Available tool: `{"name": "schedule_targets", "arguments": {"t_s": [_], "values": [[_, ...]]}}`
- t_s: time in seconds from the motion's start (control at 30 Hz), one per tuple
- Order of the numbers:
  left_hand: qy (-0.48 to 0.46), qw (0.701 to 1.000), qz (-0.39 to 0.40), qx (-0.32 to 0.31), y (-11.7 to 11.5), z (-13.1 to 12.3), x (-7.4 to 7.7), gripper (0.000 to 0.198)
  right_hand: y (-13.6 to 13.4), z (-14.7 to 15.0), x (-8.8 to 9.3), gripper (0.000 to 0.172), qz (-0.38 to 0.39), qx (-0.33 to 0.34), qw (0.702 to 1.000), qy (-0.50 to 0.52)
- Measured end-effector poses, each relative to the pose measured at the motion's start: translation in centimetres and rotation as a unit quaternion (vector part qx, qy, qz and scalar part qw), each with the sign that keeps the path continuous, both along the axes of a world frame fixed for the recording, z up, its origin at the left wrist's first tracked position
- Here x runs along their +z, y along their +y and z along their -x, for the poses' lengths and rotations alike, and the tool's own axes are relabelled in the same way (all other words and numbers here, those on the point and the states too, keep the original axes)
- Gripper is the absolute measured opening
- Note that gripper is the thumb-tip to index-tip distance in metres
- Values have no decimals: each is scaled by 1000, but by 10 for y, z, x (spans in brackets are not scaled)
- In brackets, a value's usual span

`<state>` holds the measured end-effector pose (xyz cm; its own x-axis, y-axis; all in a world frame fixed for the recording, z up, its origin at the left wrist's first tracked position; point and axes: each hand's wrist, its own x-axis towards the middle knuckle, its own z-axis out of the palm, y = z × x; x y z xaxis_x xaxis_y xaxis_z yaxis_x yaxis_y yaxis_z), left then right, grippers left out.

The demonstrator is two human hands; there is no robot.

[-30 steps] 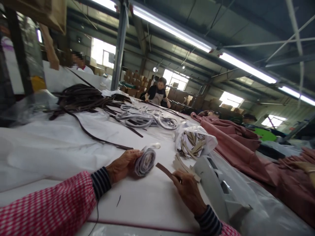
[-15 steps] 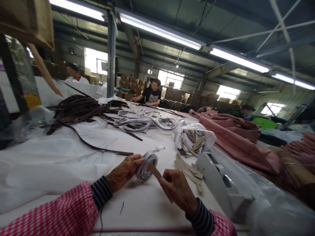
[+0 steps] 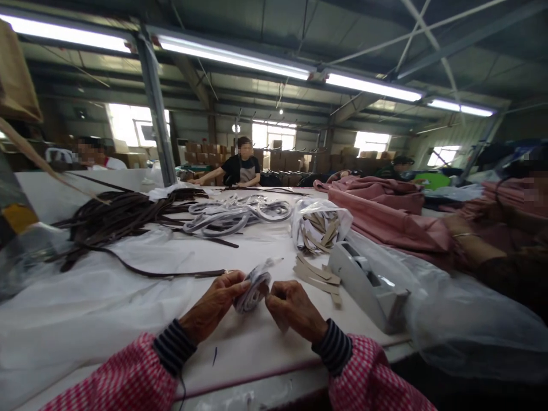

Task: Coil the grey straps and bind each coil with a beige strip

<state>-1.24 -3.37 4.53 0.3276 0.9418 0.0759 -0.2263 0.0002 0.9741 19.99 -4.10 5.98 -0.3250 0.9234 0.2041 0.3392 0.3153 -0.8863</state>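
Note:
A rolled-up coil of grey-white strip (image 3: 253, 294) is held over the table by my left hand (image 3: 216, 302), thumb and fingers closed on its left side. Close to the coil's right side is my right hand (image 3: 297, 308), its fingers curled in a pinch. A blurred end of a brownish strip (image 3: 281, 326) shows below those fingers; the rest of it is hidden. Just behind my left hand lies the tip of a long dark brown strip (image 3: 171, 275). Several beige strips (image 3: 317, 277) lie beyond my right hand.
A grey tape dispenser (image 3: 363, 285) stands at the right, near a plastic bag (image 3: 323, 222) of beige scraps. Farther back lie looped grey-white strips (image 3: 240, 214) and a dark strip pile (image 3: 111, 220). Pink fabric (image 3: 385, 228) covers the right side, beside a co-worker's arm (image 3: 477, 242).
My right hand has moved closer to the coil, and the brown strip between them has nearly gone from sight. The whole view has turned to the right.

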Motion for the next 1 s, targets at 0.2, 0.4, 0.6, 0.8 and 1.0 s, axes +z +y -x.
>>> {"name": "schedule_targets", "arguments": {"t_s": [0.2,0.4,0.6,0.8,1.0], "values": [[46,998,-16,39,-16,-8,9,28,-16,-11,3,19,98,93,986,101],[68,998,4,-6,-32,-17,11,30,-30,-22,-1,33,73,107,981,143],[66,998,0,5,-41,-33,25,31,-41,-41,-15,31,-4,30,991,129],[108,994,-6,16,-38,-42,38,34,-55,-54,-29,34,-387,-41,920,-44],[387,878,-270,88,-39,-62,24,21,-55,-50,-33,21,-475,-64,866,-142]]}}
